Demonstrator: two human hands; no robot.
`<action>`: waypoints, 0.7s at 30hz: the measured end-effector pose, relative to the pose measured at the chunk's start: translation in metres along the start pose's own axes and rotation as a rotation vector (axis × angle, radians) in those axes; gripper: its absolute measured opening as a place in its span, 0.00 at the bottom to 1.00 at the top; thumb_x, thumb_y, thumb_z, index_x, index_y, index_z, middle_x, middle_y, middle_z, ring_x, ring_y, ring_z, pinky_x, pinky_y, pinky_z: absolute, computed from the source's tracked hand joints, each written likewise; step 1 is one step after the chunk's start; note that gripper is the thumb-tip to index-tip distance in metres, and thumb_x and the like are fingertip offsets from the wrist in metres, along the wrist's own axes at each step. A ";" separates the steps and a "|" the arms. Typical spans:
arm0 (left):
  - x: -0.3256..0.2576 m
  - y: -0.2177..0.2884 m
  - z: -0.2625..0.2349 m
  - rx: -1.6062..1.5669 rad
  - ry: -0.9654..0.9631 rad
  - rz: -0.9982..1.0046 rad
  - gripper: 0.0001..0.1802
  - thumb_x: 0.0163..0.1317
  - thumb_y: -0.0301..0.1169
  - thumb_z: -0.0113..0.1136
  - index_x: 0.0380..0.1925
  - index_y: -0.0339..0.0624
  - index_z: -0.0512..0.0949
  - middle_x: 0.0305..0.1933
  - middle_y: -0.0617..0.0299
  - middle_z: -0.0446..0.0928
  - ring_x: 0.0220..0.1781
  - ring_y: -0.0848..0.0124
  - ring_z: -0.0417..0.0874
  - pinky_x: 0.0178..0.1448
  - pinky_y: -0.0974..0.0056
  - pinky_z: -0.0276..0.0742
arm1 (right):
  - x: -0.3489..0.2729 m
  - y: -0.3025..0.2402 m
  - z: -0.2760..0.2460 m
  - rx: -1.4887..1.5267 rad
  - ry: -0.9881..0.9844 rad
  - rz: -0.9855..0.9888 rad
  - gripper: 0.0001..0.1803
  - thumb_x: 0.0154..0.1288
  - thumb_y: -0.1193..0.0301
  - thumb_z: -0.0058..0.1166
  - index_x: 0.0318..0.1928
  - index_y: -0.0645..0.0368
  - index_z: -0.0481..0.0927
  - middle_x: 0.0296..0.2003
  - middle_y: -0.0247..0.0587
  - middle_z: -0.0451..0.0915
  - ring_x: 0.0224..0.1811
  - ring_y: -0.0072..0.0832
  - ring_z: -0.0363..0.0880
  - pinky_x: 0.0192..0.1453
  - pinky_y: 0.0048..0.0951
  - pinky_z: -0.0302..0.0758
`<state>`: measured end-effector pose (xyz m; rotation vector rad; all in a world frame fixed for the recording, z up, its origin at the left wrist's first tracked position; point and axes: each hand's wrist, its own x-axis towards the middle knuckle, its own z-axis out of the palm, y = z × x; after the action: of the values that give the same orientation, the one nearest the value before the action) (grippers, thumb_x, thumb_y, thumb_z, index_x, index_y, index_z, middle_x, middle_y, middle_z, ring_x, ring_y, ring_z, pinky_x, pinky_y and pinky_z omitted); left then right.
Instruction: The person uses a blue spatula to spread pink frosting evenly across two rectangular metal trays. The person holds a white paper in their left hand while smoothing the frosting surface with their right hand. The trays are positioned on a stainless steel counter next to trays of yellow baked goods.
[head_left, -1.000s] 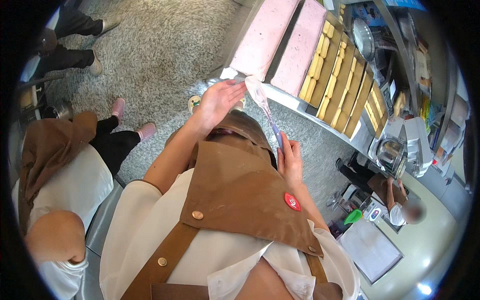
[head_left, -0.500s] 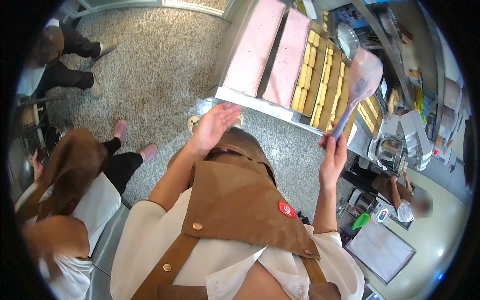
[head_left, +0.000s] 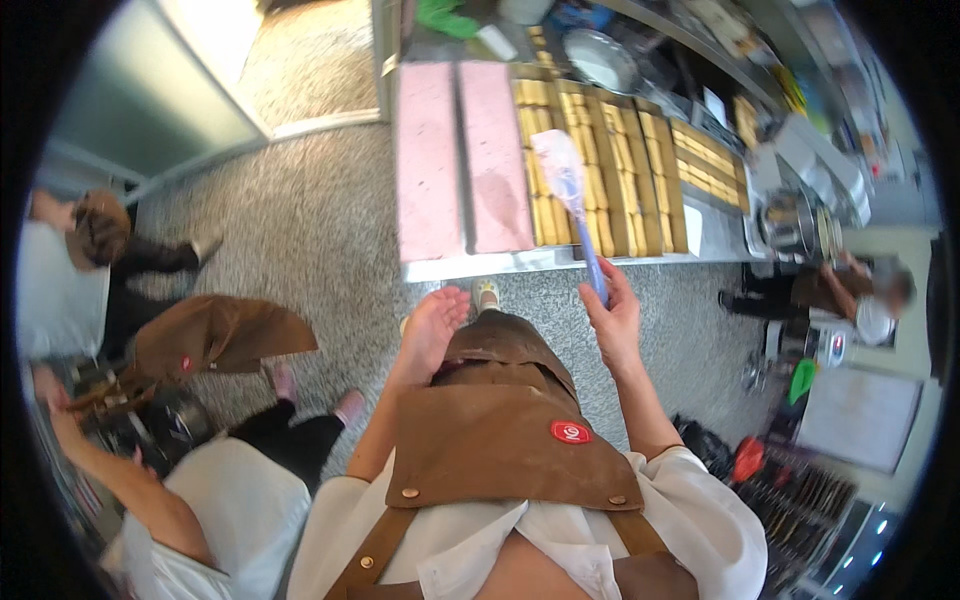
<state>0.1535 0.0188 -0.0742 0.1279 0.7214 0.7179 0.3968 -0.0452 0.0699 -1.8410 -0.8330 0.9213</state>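
Note:
A spatula [head_left: 577, 205] with a purple handle and a pale blade smeared with cream is in my right hand [head_left: 615, 318]. My fingers wrap round the lower end of its handle, and the blade points away from me over the table. My left hand [head_left: 432, 328] is held palm up at the near table edge, fingers apart from the thumb, with nothing in it. Beyond it lie two long pink cream-topped slabs [head_left: 427, 165]. Right of them, under the spatula's blade, stand several trays [head_left: 606, 185] with rows of yellow finger-shaped biscuits.
The metal table's edge [head_left: 500, 265] runs just ahead of my hands. A round metal pan [head_left: 602, 60] sits behind the trays, and a metal mixing bowl [head_left: 790, 222] at the right end. One co-worker [head_left: 850, 290] is at far right; others [head_left: 215, 470] are at left.
My view has turned, so the table now lies straight ahead. The spatula, still in my right hand, has come left and lower over the biscuit trays. My left hand stays empty.

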 end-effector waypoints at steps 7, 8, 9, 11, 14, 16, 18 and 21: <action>-0.002 -0.023 0.077 0.432 -0.211 -0.068 0.11 0.66 0.28 0.46 0.45 0.36 0.73 0.46 0.55 0.77 0.47 0.70 0.76 0.55 0.66 0.70 | -0.010 0.008 -0.019 0.070 0.091 -0.016 0.35 0.60 0.73 0.60 0.65 0.58 0.59 0.30 0.31 0.74 0.30 0.16 0.68 0.33 0.21 0.67; -0.001 -0.027 0.082 0.474 -0.217 -0.085 0.11 0.66 0.28 0.46 0.45 0.36 0.73 0.46 0.55 0.77 0.46 0.70 0.76 0.55 0.67 0.70 | -0.008 0.017 -0.026 0.117 0.106 -0.010 0.34 0.60 0.74 0.59 0.65 0.58 0.59 0.29 0.29 0.73 0.29 0.14 0.67 0.32 0.19 0.64; 0.005 -0.032 0.090 0.509 -0.222 -0.096 0.11 0.66 0.28 0.46 0.46 0.36 0.73 0.46 0.55 0.77 0.46 0.71 0.76 0.54 0.67 0.70 | -0.002 0.023 -0.036 0.159 0.115 -0.007 0.33 0.61 0.74 0.59 0.65 0.58 0.60 0.28 0.27 0.72 0.28 0.12 0.65 0.30 0.17 0.62; 0.006 -0.034 0.095 0.532 -0.227 -0.085 0.11 0.67 0.28 0.47 0.45 0.37 0.74 0.46 0.57 0.77 0.47 0.72 0.76 0.54 0.68 0.70 | 0.008 0.031 -0.050 0.221 0.119 0.017 0.30 0.62 0.74 0.59 0.63 0.59 0.64 0.25 0.25 0.70 0.23 0.12 0.63 0.24 0.16 0.59; 0.026 -0.046 0.116 0.569 -0.232 -0.043 0.10 0.68 0.29 0.48 0.45 0.38 0.75 0.47 0.59 0.78 0.48 0.72 0.76 0.55 0.68 0.70 | 0.025 0.026 -0.074 0.420 0.028 0.186 0.23 0.63 0.73 0.57 0.59 0.60 0.69 0.21 0.24 0.67 0.19 0.11 0.60 0.19 0.16 0.54; 0.037 -0.051 0.135 0.620 -0.200 -0.016 0.10 0.68 0.29 0.48 0.45 0.38 0.74 0.47 0.60 0.77 0.48 0.72 0.76 0.56 0.68 0.70 | 0.043 0.033 -0.088 0.510 -0.069 0.186 0.19 0.65 0.73 0.55 0.56 0.60 0.72 0.20 0.23 0.66 0.17 0.10 0.58 0.17 0.16 0.52; 0.045 -0.061 0.150 0.618 -0.167 0.010 0.10 0.68 0.29 0.47 0.44 0.39 0.74 0.46 0.60 0.77 0.48 0.72 0.76 0.56 0.68 0.70 | 0.058 0.032 -0.097 0.438 -0.142 0.186 0.15 0.66 0.73 0.54 0.53 0.61 0.74 0.19 0.23 0.66 0.17 0.10 0.59 0.17 0.15 0.52; 0.051 -0.071 0.161 0.599 -0.114 0.048 0.09 0.68 0.29 0.47 0.43 0.39 0.75 0.45 0.61 0.77 0.48 0.72 0.76 0.56 0.68 0.70 | 0.074 0.034 -0.098 0.369 -0.223 0.086 0.11 0.67 0.73 0.52 0.49 0.59 0.76 0.19 0.23 0.67 0.17 0.10 0.59 0.19 0.14 0.53</action>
<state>0.3235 0.0183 -0.0056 0.7288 0.8085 0.5161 0.5225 -0.0368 0.0528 -1.4807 -0.6656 1.2612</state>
